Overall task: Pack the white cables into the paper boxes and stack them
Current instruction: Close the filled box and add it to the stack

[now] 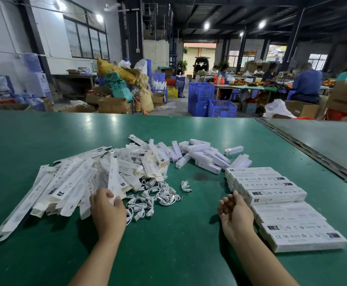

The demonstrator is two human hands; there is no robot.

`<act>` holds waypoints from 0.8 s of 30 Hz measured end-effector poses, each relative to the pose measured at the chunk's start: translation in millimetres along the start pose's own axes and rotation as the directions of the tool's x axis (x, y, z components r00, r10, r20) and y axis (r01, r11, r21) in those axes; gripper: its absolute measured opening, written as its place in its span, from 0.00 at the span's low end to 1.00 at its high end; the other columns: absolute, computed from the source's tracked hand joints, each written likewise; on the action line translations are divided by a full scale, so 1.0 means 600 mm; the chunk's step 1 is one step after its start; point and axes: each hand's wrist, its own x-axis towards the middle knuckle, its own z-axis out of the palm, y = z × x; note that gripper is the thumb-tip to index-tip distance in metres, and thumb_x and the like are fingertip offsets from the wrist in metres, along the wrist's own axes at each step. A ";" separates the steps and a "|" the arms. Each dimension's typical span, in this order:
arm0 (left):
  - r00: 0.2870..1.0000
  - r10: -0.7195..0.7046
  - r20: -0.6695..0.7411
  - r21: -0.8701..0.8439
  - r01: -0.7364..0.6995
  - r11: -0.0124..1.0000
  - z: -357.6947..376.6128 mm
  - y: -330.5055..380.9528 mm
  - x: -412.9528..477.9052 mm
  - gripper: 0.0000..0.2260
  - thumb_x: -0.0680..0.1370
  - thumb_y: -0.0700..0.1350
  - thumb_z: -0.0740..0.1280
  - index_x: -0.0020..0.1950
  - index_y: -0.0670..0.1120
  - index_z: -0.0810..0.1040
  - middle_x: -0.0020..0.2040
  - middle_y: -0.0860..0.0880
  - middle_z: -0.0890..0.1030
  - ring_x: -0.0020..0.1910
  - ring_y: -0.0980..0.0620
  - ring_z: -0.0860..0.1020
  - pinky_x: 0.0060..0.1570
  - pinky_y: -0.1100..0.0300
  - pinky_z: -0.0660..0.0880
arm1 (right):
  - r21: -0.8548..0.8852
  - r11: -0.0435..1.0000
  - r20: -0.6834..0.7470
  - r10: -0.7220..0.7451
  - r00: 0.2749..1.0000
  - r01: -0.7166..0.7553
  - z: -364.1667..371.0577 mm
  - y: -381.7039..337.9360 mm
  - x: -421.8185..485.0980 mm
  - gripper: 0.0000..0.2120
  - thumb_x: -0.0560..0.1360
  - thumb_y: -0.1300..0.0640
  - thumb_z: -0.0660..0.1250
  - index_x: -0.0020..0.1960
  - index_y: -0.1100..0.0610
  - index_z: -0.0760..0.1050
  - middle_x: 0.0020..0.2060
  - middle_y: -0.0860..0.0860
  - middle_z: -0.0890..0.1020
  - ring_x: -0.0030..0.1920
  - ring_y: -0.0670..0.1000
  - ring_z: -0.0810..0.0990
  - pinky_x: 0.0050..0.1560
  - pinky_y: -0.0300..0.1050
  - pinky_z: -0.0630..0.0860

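Beyond the green table stand blue crates, cardboard boxes and seated workers far right

One wide-angle head view looks forward and down across the table. The left hand and right hand sit close below the lens; the hall lies far beyond.

bare green table between hands, flat boxes left, stacked boxes right

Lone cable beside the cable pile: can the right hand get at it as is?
Probably yes. The right hand holds nothing, and only bare table lies between it and the lone cable; the packed boxes sit to its right.
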 end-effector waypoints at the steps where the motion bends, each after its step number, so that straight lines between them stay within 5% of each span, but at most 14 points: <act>1: 1.000 -0.021 -0.004 -0.042 0.021 0.999 0.001 -0.001 0.003 0.08 0.77 0.33 0.68 0.46 0.41 0.70 0.50 0.44 0.72 0.45 0.43 0.73 0.44 0.52 0.69 | -0.014 1.000 0.000 -0.008 1.000 0.008 0.000 0.001 -0.001 0.14 0.81 0.56 0.62 0.39 0.59 0.72 0.25 0.51 0.76 0.28 0.48 0.74 0.31 0.38 0.73; 3: 0.992 -0.121 0.023 -0.192 0.123 0.974 0.002 -0.001 0.008 0.09 0.77 0.35 0.70 0.44 0.42 0.69 0.45 0.44 0.73 0.37 0.45 0.73 0.37 0.54 0.70 | -0.024 1.000 -0.003 -0.016 1.000 0.016 0.000 0.002 -0.001 0.13 0.81 0.55 0.63 0.39 0.59 0.73 0.24 0.50 0.76 0.27 0.47 0.75 0.31 0.38 0.74; 6: 0.960 -0.236 0.148 -0.469 0.278 0.838 0.001 0.002 0.011 0.15 0.76 0.38 0.72 0.38 0.45 0.66 0.38 0.45 0.71 0.38 0.47 0.69 0.42 0.52 0.70 | -0.046 0.998 -0.002 -0.031 1.000 0.031 -0.001 0.003 0.002 0.13 0.81 0.55 0.63 0.39 0.59 0.73 0.25 0.50 0.77 0.27 0.48 0.75 0.34 0.40 0.74; 12: 0.908 -0.190 0.374 -0.597 0.392 0.700 0.017 0.026 -0.023 0.17 0.77 0.43 0.72 0.36 0.46 0.65 0.39 0.43 0.72 0.43 0.47 0.72 0.45 0.50 0.70 | -0.397 0.884 0.250 -0.155 0.956 0.247 0.005 0.018 -0.013 0.12 0.80 0.54 0.64 0.42 0.59 0.79 0.31 0.51 0.81 0.31 0.49 0.76 0.36 0.42 0.73; 17: 0.925 -0.064 0.374 -0.613 0.298 0.732 0.027 0.045 -0.054 0.15 0.77 0.42 0.72 0.37 0.44 0.67 0.36 0.45 0.75 0.39 0.48 0.75 0.48 0.48 0.74 | -0.503 0.740 0.656 -0.010 0.755 0.447 0.012 0.045 -0.053 0.12 0.81 0.59 0.62 0.59 0.49 0.80 0.49 0.50 0.86 0.38 0.48 0.81 0.40 0.38 0.76; 20: 0.920 -0.016 0.392 -0.599 0.268 0.755 0.035 0.047 -0.071 0.06 0.77 0.41 0.72 0.46 0.44 0.75 0.45 0.43 0.84 0.45 0.47 0.83 0.49 0.51 0.79 | -0.531 0.661 0.745 0.066 0.664 0.530 0.020 0.065 -0.069 0.15 0.83 0.60 0.58 0.67 0.49 0.74 0.56 0.43 0.84 0.45 0.46 0.82 0.47 0.37 0.76; 24: 0.911 0.047 0.411 -0.589 0.225 0.776 0.039 0.051 -0.084 0.02 0.77 0.42 0.71 0.49 0.47 0.80 0.44 0.50 0.86 0.43 0.54 0.85 0.37 0.64 0.78 | -0.479 0.605 0.841 0.109 0.530 0.636 0.025 0.075 -0.089 0.17 0.84 0.59 0.54 0.68 0.47 0.72 0.62 0.44 0.80 0.55 0.46 0.80 0.58 0.43 0.76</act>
